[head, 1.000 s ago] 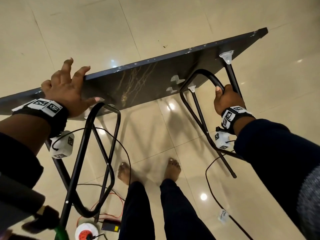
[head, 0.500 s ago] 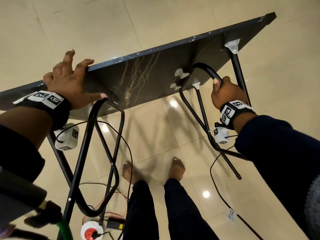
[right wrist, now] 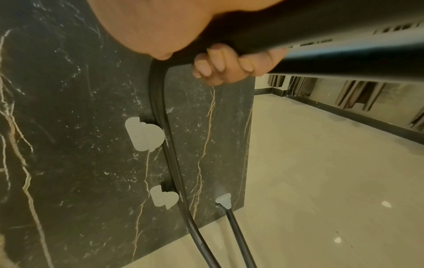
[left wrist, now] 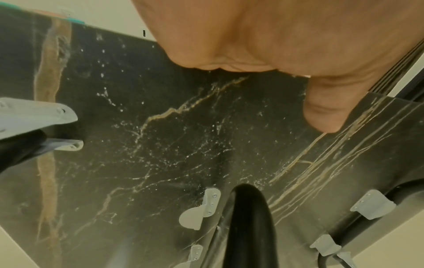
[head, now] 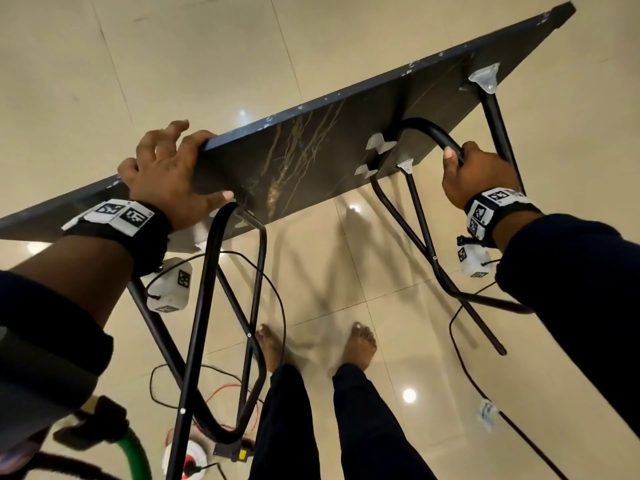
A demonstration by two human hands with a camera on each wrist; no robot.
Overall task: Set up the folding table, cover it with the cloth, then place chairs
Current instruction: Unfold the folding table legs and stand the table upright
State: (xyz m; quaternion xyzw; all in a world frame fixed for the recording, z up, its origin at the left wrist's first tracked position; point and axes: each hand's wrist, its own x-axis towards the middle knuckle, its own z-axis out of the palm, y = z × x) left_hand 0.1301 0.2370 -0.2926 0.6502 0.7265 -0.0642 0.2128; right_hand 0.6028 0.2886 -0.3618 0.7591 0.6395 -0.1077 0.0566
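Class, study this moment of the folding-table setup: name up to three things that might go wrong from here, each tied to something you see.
1. Bare feet stand right under the tilted tabletop; if the left hand on its edge slips, it may drop onto them.
2. The right hand has its grip on the curved leg frame near the brackets; fingers might get pinched.
3. Cables trail across the floor by the legs; a snag or trip seems possible.

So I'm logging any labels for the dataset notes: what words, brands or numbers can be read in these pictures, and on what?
No readable words, brands or numbers.
Left wristband: black-and-white square marker patterns, no text.
Right wristband: the same kind of markers, no text.
White tag on the floor cable: print too small and blurred to read.
Table underside: only marble-like veining.
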